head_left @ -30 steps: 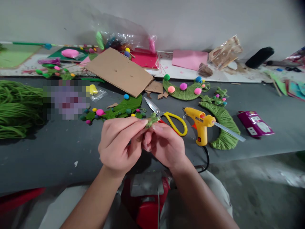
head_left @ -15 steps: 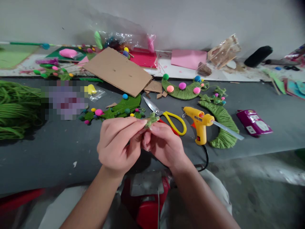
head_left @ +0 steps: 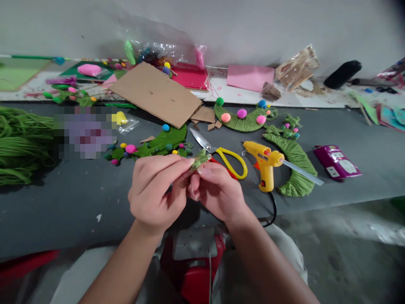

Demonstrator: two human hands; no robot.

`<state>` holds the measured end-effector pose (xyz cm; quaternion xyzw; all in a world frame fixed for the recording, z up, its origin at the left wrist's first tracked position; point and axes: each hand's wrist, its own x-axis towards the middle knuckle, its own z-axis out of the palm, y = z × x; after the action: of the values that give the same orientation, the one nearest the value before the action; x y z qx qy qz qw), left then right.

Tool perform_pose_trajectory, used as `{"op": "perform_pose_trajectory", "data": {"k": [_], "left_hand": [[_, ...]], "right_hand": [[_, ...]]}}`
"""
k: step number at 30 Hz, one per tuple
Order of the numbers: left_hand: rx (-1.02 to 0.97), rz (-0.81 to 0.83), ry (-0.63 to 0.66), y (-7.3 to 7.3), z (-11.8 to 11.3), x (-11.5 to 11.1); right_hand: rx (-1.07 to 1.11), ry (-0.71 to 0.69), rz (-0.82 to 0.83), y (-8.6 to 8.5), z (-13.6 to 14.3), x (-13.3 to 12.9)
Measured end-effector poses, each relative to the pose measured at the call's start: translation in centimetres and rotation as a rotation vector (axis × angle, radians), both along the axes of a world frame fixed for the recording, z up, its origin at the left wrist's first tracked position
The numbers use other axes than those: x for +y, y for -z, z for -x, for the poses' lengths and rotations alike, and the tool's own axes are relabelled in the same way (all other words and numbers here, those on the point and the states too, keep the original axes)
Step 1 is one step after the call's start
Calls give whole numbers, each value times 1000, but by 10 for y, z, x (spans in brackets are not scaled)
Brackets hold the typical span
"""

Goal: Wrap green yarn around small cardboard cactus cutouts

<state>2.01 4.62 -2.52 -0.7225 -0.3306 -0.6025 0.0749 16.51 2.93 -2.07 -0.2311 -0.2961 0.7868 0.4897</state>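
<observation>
A small, fuzzy green piece [head_left: 200,158] with ragged edges, held above the bench [head_left: 79,207], slanting up to the right; fingertips of the left hand [head_left: 158,192] and right hand [head_left: 221,190] pinch it, partly covering it.

Small green piece [head_left: 200,158]: lower part hidden by fingertips; full shape cannot be told.
Left hand [head_left: 157,192]: inner fingertips partly hidden.
Right hand [head_left: 221,189]: curled fingers overlap; some hidden.
Scissors [head_left: 216,150]: red handle partly covered by right hand.
Leafy green crescent [head_left: 161,141]: lower edge partly behind left hand.
Yarn bundle [head_left: 25,145]: cut off by left edge.
Pixelated patch [head_left: 90,134]: contents unidentifiable.
Glue gun cord [head_left: 275,209]: lower run lost behind right forearm.
Purple packet [head_left: 337,162]: print too small to read.
Clear bag [head_left: 158,48]: dark contents blurred.
Blue-green sheets [head_left: 392,116]: cut off by right edge.
</observation>
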Motion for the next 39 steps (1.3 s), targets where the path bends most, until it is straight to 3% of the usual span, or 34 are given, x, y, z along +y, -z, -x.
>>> {"op": "perform_pose_trajectory", "data": {"k": [27, 34, 39], "left_hand": [[6, -3, -18, 0, 1, 1], [-18, 50, -112, 0, 12, 3], [-30, 58, -165, -4, 22, 4]], "right_hand": [[62, -1, -68, 0, -2, -1], [227, -6, -122, -1, -5, -2], [226, -9, -147, 1, -5, -3]]}}
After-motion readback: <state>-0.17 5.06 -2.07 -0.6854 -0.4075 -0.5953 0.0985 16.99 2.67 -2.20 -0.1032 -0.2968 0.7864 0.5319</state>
